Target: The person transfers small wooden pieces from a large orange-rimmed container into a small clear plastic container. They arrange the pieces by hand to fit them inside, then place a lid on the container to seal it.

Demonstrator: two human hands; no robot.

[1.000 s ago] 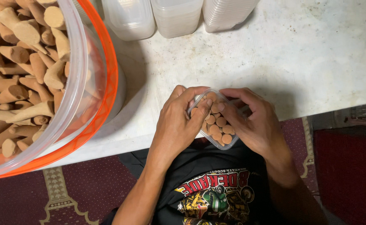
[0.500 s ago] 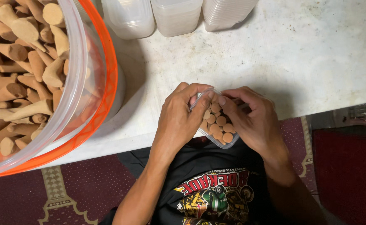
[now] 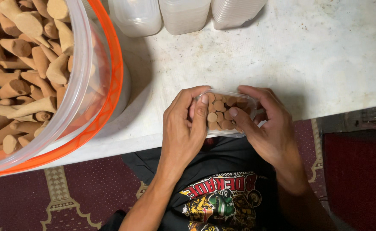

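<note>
Small clear plastic container (image 3: 228, 114), packed with upright brown incense cones whose round bases face the camera, held at the near edge of the white counter (image 3: 325, 55) between both hands. Largest element: a big clear plastic tub with an orange rim (image 3: 111, 64), at the far left of the counter, heaped with loose tan incense cones (image 3: 21, 64) lying in all directions. The counter surface is pale and scuffed; along its far edge stand three stacks of empty clear containers (image 3: 183, 15), side by side. Below the counter edge, a dark red patterned carpet (image 3: 68, 192) and the person's black printed shirt (image 3: 222, 196). Left hand (image 3: 185, 128) curls around the container's left side, thumb laid across the cone bases at its left end. Right hand (image 3: 267, 124) wraps the right side, fingers over the far rim and thumb tip pressing on the cones (image 3: 220, 115) near the middle. Both hands thus clasp the container, thumbs resting on its contents.
</note>
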